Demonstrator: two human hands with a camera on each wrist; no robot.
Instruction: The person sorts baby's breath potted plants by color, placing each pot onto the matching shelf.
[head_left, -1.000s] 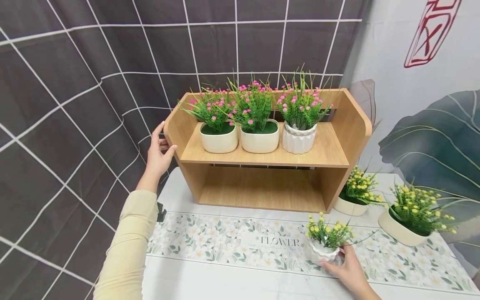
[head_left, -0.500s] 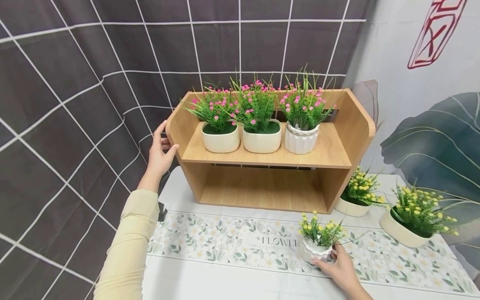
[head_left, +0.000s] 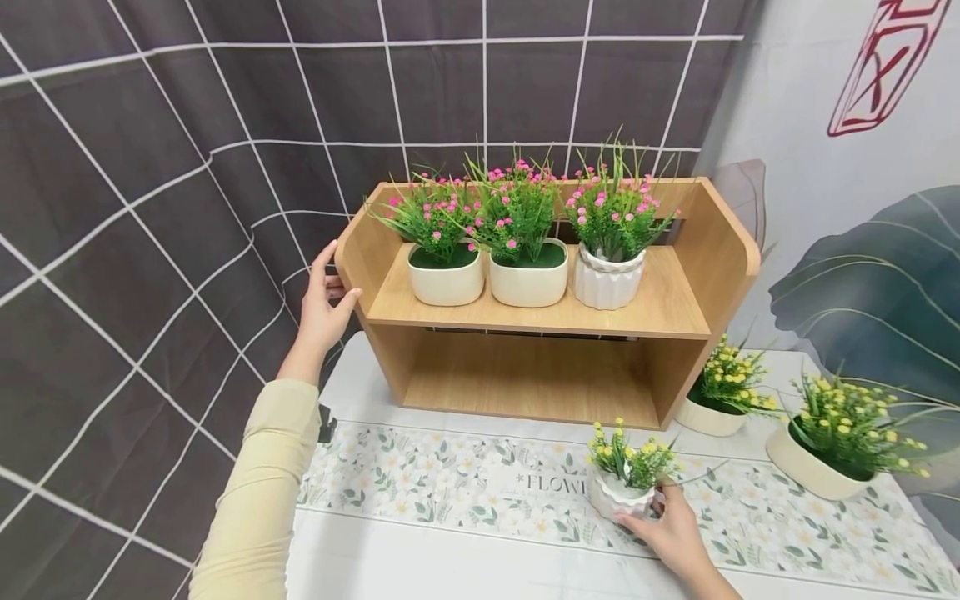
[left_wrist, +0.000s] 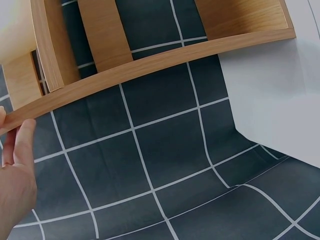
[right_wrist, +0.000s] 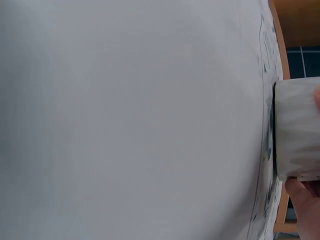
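Observation:
A two-tier wooden shelf (head_left: 517,383) stands on the table. My left hand (head_left: 324,312) grips the front edge of its left side panel; in the left wrist view the fingers (left_wrist: 24,142) lie against that panel (left_wrist: 150,69). My right hand (head_left: 675,529) holds a small white fluted flowerpot (head_left: 617,498) with yellow artificial flowers, low over the floral runner in front of the shelf's right end. The right wrist view catches the pot's white side (right_wrist: 299,130) with a fingertip at its rim. On the upper tier three pots with pink flowers stand in a row.
Two cream oval pots with yellow flowers stand on the right, one beside the shelf (head_left: 708,415) and one farther out (head_left: 813,462). The floral runner (head_left: 420,483) crosses the white table (head_left: 420,567). Behind hangs a dark gridded curtain (head_left: 435,92).
My right hand has carried the white flowerpot a little to the left and slightly toward the shelf. The left hand keeps its grip on the side panel. The head view has shifted slightly.

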